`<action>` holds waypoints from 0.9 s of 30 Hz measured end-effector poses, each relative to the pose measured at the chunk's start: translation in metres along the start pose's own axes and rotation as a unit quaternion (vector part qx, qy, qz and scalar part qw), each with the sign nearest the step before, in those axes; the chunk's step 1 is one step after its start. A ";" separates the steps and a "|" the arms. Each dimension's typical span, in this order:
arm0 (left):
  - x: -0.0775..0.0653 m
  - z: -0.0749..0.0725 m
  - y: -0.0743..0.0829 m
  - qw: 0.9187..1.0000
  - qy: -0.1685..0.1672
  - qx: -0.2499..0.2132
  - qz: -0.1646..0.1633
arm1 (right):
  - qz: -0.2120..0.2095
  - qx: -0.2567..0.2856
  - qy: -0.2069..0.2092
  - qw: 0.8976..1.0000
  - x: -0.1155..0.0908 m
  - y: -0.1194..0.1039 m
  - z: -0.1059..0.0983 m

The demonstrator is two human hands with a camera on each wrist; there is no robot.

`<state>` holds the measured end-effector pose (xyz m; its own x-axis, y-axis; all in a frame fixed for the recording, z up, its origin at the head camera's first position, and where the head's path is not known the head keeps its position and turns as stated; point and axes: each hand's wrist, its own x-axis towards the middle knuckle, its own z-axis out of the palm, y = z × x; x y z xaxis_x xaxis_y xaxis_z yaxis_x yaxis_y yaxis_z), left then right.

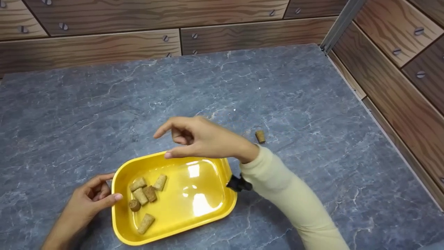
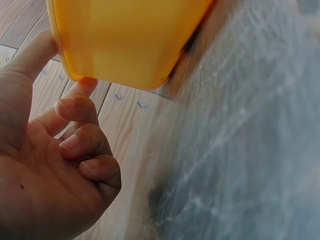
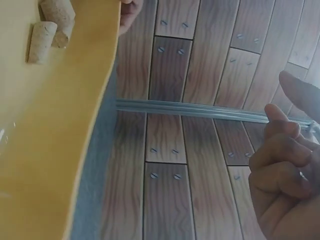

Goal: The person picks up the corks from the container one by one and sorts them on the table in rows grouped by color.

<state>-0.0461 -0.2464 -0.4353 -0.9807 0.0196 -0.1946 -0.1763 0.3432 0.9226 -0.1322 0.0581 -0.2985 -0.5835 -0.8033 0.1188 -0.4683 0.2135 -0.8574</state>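
The left hand [image 1: 83, 204] pinches the left rim of the yellow tray [image 1: 170, 210]. Six corks [image 1: 140, 197] lie inside. The right hand [image 1: 212, 139] holds nothing above the far rim. Another cork [image 1: 260, 136] lies on the worktop [image 1: 312, 104].

You can read no text, label, brand, number or sign anywhere in the head view or in either wrist view.
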 end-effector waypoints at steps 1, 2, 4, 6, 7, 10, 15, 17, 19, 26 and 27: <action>0.000 0.000 0.000 1.000 0.000 -0.003 -0.001 | 0.005 0.003 0.000 1.000 0.003 0.002 0.003; 0.000 0.000 0.000 1.000 0.000 -0.005 -0.002 | 0.011 0.006 -0.001 1.000 0.006 0.005 0.006; 0.000 0.000 0.001 1.000 0.000 -0.012 -0.003 | 0.021 0.012 -0.002 1.000 0.012 0.010 0.013; 0.000 0.001 0.001 1.000 -0.002 -0.014 -0.001 | 0.036 0.016 -0.005 0.999 0.016 0.016 0.019; 0.000 0.001 0.002 1.000 -0.002 -0.015 -0.001 | 0.043 0.016 -0.008 0.999 0.018 0.018 0.022; -0.001 0.001 0.002 1.000 -0.005 -0.012 0.005 | 0.067 0.017 -0.018 0.997 0.024 0.026 0.029; -0.001 0.000 0.003 1.000 -0.004 -0.020 0.008 | 0.107 0.007 -0.038 0.993 0.030 0.035 0.037; 0.000 0.000 0.002 1.000 -0.004 -0.023 0.008 | 0.122 -0.006 -0.047 0.991 0.032 0.039 0.040; 0.000 0.001 0.001 1.000 -0.004 -0.026 0.009 | 0.135 -0.024 -0.055 0.989 0.033 0.043 0.042; 0.001 0.002 0.001 1.000 -0.002 -0.026 0.005 | 0.160 -0.074 -0.086 0.981 0.036 0.054 0.050; 0.001 0.002 0.001 1.000 -0.002 -0.024 0.004 | 0.162 -0.081 -0.089 0.979 0.036 0.054 0.050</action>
<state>-0.0472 -0.2442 -0.4356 -0.9817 0.0263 -0.1888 -0.1726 0.2973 0.9391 -0.1454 0.0129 -0.3661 -0.6007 -0.7603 -0.2472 -0.3864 0.5468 -0.7428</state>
